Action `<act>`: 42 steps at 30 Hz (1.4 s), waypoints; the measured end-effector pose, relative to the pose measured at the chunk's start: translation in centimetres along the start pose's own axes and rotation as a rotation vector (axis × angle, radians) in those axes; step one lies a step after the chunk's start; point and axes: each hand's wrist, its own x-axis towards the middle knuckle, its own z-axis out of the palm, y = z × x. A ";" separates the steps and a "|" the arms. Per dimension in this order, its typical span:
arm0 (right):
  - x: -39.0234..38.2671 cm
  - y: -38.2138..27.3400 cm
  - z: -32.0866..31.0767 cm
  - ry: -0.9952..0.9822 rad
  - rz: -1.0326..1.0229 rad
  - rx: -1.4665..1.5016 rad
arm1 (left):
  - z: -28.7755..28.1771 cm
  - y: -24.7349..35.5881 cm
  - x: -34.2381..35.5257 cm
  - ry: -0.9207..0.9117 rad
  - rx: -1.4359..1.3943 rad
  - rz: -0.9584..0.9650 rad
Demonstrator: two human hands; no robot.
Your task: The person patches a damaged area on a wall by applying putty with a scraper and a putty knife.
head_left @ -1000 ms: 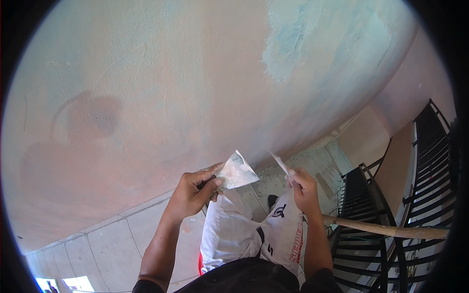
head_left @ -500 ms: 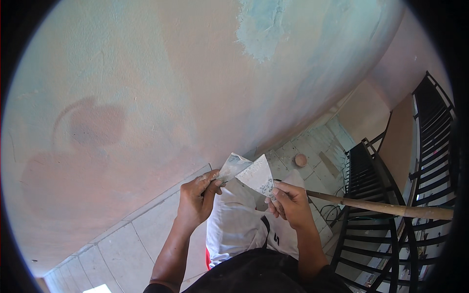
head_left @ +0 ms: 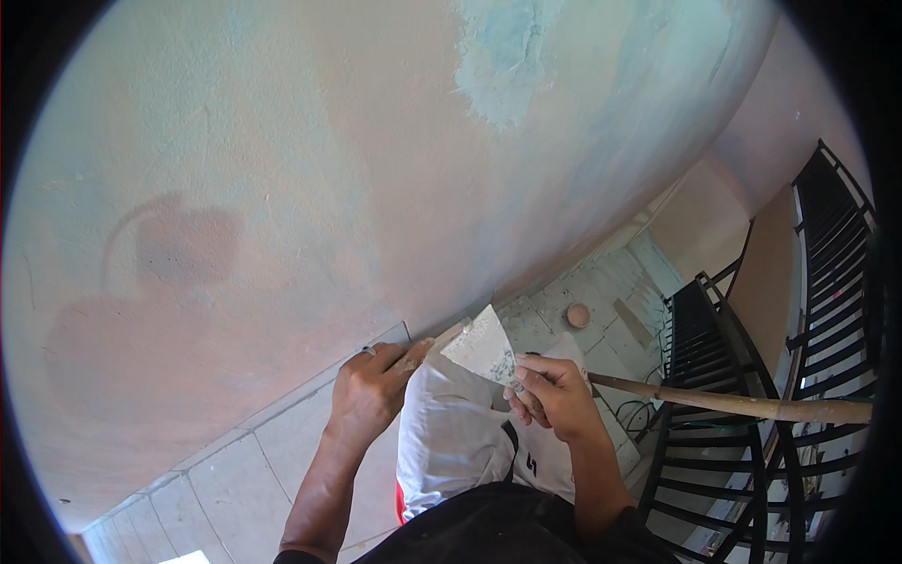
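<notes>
My right hand [head_left: 556, 390] is closed around a putty knife [head_left: 481, 350], whose wide blade is coated with whitish filler and points up and left. Dark spots show on the blade near my fingers. Left of it, my left hand [head_left: 371, 381] is closed on a second flat scraper [head_left: 451, 333], tilted so that only a narrow strip shows; the rest lies behind my fingers and the putty knife. A ring sits on one finger of the left hand. Both tools are in front of my white trousers [head_left: 446, 446], close to the wall.
A pinkish wall [head_left: 282, 141] with a pale patch [head_left: 507, 66] rises ahead. A small round container [head_left: 578, 315] stands on the tiled floor [head_left: 296, 442]. To the right, a wooden pole [head_left: 752, 402] crosses in front of a black metal railing [head_left: 714, 484].
The left hand has turned over and dropped slightly, and its scraper has tilted from face-on to nearly edge-on. The putty knife has shifted a little left and down.
</notes>
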 end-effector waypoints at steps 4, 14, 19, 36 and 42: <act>0.3 -2.6 0.8 -0.020 -0.021 0.075 | 0.7 -0.8 -1.0 -0.077 0.099 0.043; 8.0 -14.3 -0.4 0.174 -0.711 0.091 | -0.7 -3.9 -9.3 0.067 -0.395 -0.575; 15.6 -23.8 -2.7 0.488 -1.309 -0.168 | -0.2 -5.3 -13.2 -0.001 -0.395 -0.611; 22.8 -36.4 -2.4 0.602 -1.911 -0.598 | 2.2 -5.4 -12.8 0.028 -0.548 -0.773; 23.6 -36.9 -3.2 0.697 -1.946 -0.789 | 3.0 -6.1 -12.9 -0.009 -0.531 -0.792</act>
